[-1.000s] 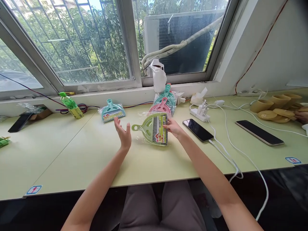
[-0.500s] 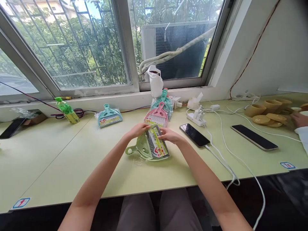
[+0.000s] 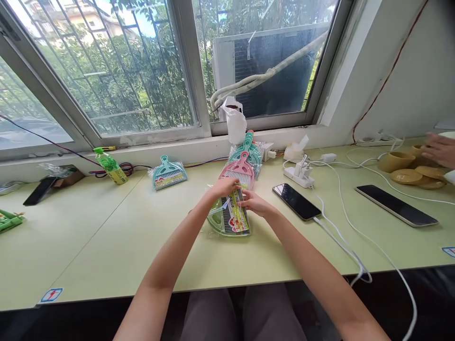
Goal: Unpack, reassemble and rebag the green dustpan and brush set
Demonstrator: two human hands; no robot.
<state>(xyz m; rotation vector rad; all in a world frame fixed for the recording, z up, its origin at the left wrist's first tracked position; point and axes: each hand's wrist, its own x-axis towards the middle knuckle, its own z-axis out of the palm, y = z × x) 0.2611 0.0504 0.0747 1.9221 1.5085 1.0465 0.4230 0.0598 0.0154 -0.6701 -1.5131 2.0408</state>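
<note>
A green dustpan-and-brush set [image 3: 229, 221] in clear wrap lies on the pale green table [image 3: 106, 237] in front of me. My left hand [image 3: 223, 188] pinches the far edge of its wrap, fingers closed. My right hand [image 3: 253, 203] grips the same end from the right, close to the colourful label. Just beyond them a pink set [image 3: 239, 173] tops a pile of teal ones [image 3: 249, 148]. One more teal set [image 3: 168, 173] lies apart to the left.
A phone [image 3: 296, 202] on a white cable lies right of my hands, a second phone [image 3: 395, 205] farther right. Another person's hand [image 3: 441, 149] touches tan cups and lids [image 3: 408, 166] at the far right. A green bottle [image 3: 111, 166] lies by the window sill.
My left hand came in from open air and closed on the green set's wrap. The set went from tilted up to lying flat, its handle now behind my left arm.
</note>
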